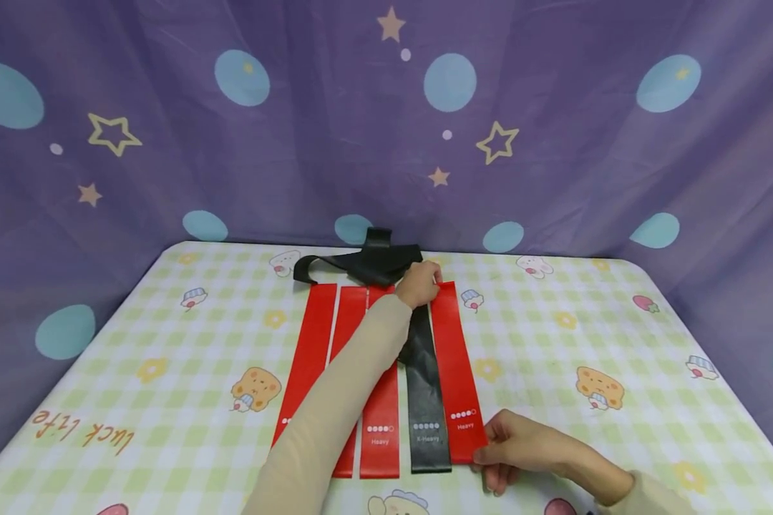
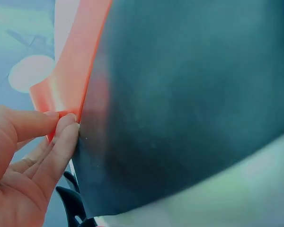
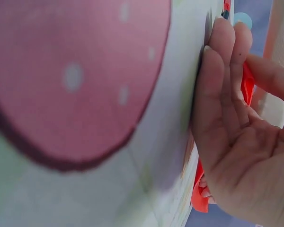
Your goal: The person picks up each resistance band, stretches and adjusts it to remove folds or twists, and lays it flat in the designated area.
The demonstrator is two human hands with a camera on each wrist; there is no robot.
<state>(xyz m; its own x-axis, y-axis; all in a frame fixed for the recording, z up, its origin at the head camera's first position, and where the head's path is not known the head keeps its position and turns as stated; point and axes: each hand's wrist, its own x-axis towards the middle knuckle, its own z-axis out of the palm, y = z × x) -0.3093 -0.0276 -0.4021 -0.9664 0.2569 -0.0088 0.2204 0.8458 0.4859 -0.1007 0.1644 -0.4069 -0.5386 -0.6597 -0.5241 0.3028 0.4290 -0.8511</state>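
Inspector A: How are we judging the handling of the outermost red band [image 1: 456, 368]?

Inspector B: We are judging that it is calling for light, even tension: both hands should be working together, with the strip lying flat and its long edge running alongside the neighbouring black band [image 1: 426, 400], not riding over it.

Inspector A: What state are we recording for the hands?

Inspector B: We are noting that the left hand [image 1: 419, 285] is pinching the far end between thumb and fingers, while the right hand [image 1: 522, 452] is gripping the near right corner, its thumb pressing on top.

Inspector A: And where are we placing the band?

Inspector B: We are placing it on the checked tablecloth [image 1: 541, 357], running between the two hands. The right hand is sitting just beyond its right edge; the loose black strip [image 1: 383, 265] is lying close beside the left hand
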